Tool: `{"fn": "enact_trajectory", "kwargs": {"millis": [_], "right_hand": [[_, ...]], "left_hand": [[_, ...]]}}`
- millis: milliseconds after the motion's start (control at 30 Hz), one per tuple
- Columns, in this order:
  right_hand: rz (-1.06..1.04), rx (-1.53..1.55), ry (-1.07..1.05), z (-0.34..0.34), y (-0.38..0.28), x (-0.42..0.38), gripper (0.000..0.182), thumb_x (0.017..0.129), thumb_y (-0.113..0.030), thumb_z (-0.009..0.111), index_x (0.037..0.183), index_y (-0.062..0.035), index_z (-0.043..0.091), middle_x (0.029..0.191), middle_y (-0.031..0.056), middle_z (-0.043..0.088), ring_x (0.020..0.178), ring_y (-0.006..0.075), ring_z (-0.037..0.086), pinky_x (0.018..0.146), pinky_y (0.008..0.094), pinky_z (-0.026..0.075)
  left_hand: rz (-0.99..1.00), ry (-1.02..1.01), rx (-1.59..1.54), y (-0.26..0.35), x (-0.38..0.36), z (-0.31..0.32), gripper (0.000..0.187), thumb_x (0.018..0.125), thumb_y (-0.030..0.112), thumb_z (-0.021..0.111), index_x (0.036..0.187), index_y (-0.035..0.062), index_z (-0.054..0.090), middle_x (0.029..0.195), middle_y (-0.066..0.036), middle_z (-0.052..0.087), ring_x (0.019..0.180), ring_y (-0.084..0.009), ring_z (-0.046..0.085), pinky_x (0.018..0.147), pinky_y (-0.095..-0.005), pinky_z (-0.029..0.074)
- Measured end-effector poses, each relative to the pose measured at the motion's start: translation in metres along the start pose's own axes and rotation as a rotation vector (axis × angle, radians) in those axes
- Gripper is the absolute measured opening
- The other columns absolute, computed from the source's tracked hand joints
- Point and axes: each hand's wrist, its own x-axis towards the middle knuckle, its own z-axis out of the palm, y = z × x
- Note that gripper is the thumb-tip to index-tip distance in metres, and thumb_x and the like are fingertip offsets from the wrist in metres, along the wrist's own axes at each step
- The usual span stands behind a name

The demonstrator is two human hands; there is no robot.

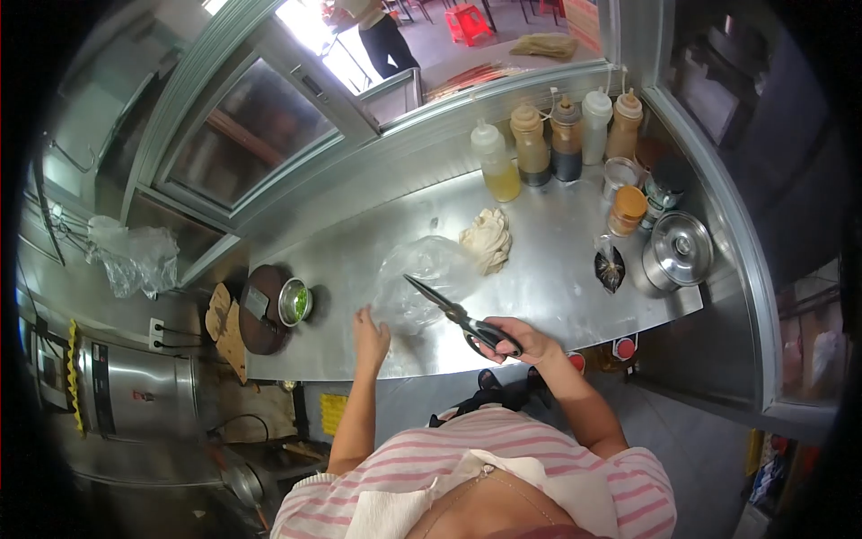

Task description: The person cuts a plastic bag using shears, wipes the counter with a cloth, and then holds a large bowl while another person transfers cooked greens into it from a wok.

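My right hand [521, 341] is closed around the dark handles of a pair of scissors [449, 308], whose blades point up and to the left over the steel counter. Under the blade tips, a clear plastic bag [415, 277] lies crumpled on the counter. My left hand [371, 339] is at the left edge of this bag, fingers loosely bent and the thumb apart from them. A bunched cream-coloured cloth [486, 241] touches the bag's far right side.
Squeeze bottles [496, 162] line the back of the steel counter [341, 242]. To the right stand an orange-lidded jar [628, 211], a lidded metal pot [681, 247] and a small dark-filled bag [610, 266]. A bowl of chopped greens [294, 302] and a round board [260, 337] sit left.
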Motion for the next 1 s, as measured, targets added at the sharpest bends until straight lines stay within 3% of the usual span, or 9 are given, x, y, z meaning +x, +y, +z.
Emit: {"fn": "enact_trajectory", "kwargs": {"millis": [67, 133, 167, 200, 267, 333, 467, 733, 1000], "right_hand": [[-0.040, -0.016, 0.008, 0.000, 0.005, 0.008, 0.040, 0.072, -0.020, 0.067, 0.099, 0.0020, 0.046, 0.074, 0.0041, 0.051, 0.059, 0.0090, 0.045, 0.052, 0.0202, 0.036], [0.011, -0.278, 0.304, 0.006, 0.011, 0.020, 0.030, 0.074, -0.008, 0.061, 0.099, 0.0005, 0.047, 0.073, 0.0033, 0.051, 0.063, 0.0084, 0.048, 0.055, 0.0207, 0.038], [-0.234, -0.538, 0.362, 0.007, 0.022, 0.029, 0.027, 0.074, 0.000, 0.057, 0.099, -0.0010, 0.046, 0.074, 0.0021, 0.052, 0.066, 0.0083, 0.050, 0.060, 0.0219, 0.040], [-0.235, -0.535, 0.414, 0.016, 0.021, 0.036, 0.029, 0.072, 0.000, 0.059, 0.097, -0.0014, 0.046, 0.075, 0.0005, 0.052, 0.068, 0.0075, 0.049, 0.063, 0.0229, 0.041], [-0.180, -0.880, 0.545, 0.024, 0.021, 0.046, 0.031, 0.070, -0.007, 0.061, 0.097, -0.0018, 0.046, 0.075, 0.0037, 0.054, 0.068, 0.0124, 0.053, 0.063, 0.0279, 0.041], [-0.341, -1.405, 0.653, 0.029, 0.023, 0.052, 0.036, 0.067, -0.013, 0.061, 0.097, -0.0016, 0.045, 0.076, 0.0088, 0.056, 0.069, 0.0218, 0.055, 0.064, 0.0340, 0.040], [-0.518, -1.697, 0.674, 0.032, 0.034, 0.058, 0.039, 0.062, -0.014, 0.060, 0.095, -0.0006, 0.046, 0.082, 0.0123, 0.054, 0.072, 0.0267, 0.053, 0.066, 0.0349, 0.035], [-0.542, -1.935, 0.613, 0.044, 0.038, 0.060, 0.039, 0.062, -0.013, 0.060, 0.095, 0.0018, 0.047, 0.080, 0.0100, 0.049, 0.074, 0.0227, 0.049, 0.067, 0.0343, 0.034], [-0.621, -1.824, 0.372, 0.065, 0.028, 0.067, 0.043, 0.064, -0.013, 0.063, 0.101, 0.0035, 0.048, 0.084, 0.0122, 0.049, 0.078, 0.0262, 0.048, 0.070, 0.0358, 0.035]], "left_hand": [[0.224, 0.414, 0.321, 0.059, -0.004, -0.025, 0.035, 0.080, 0.014, 0.051, 0.110, -0.0035, 0.048, 0.106, -0.019, 0.051, 0.085, -0.0244, 0.055, 0.077, -0.0324, 0.042], [0.128, 0.269, -0.022, 0.107, -0.008, -0.039, 0.031, 0.083, 0.016, 0.049, 0.106, -0.0038, 0.050, 0.101, -0.018, 0.053, 0.085, -0.0239, 0.054, 0.077, -0.0323, 0.042], [0.016, 0.119, -0.362, 0.124, -0.011, -0.040, 0.028, 0.086, 0.018, 0.046, 0.102, -0.0041, 0.053, 0.095, -0.017, 0.056, 0.085, -0.0234, 0.054, 0.076, -0.0323, 0.042], [0.012, 0.112, -0.361, 0.137, -0.013, -0.037, 0.028, 0.086, 0.018, 0.046, 0.102, -0.0041, 0.053, 0.095, -0.017, 0.056, 0.085, -0.0234, 0.054, 0.076, -0.0323, 0.042], [-0.125, -0.094, -0.951, 0.160, -0.015, -0.031, 0.029, 0.088, 0.023, 0.045, 0.097, -0.0029, 0.056, 0.089, -0.009, 0.058, 0.080, -0.0134, 0.053, 0.071, -0.0278, 0.042], [-0.126, -0.089, -0.947, 0.176, -0.015, -0.033, 0.026, 0.088, 0.022, 0.048, 0.096, -0.0011, 0.057, 0.084, -0.002, 0.057, 0.074, -0.0079, 0.050, 0.064, -0.0239, 0.041], [-0.291, 0.014, -1.020, 0.180, -0.017, -0.028, 0.021, 0.086, 0.023, 0.051, 0.087, 0.0028, 0.058, 0.071, 0.003, 0.052, 0.064, -0.0045, 0.046, 0.058, -0.0194, 0.039], [-0.350, 0.201, -1.073, 0.181, -0.023, -0.025, 0.023, 0.086, 0.025, 0.052, 0.081, 0.0026, 0.055, 0.069, 0.000, 0.051, 0.061, -0.0072, 0.047, 0.056, -0.0204, 0.037], [-0.274, 0.403, -1.125, 0.165, -0.032, -0.040, 0.023, 0.086, 0.025, 0.051, 0.081, 0.0027, 0.055, 0.069, 0.001, 0.050, 0.062, -0.0063, 0.046, 0.056, -0.0201, 0.037]]}}
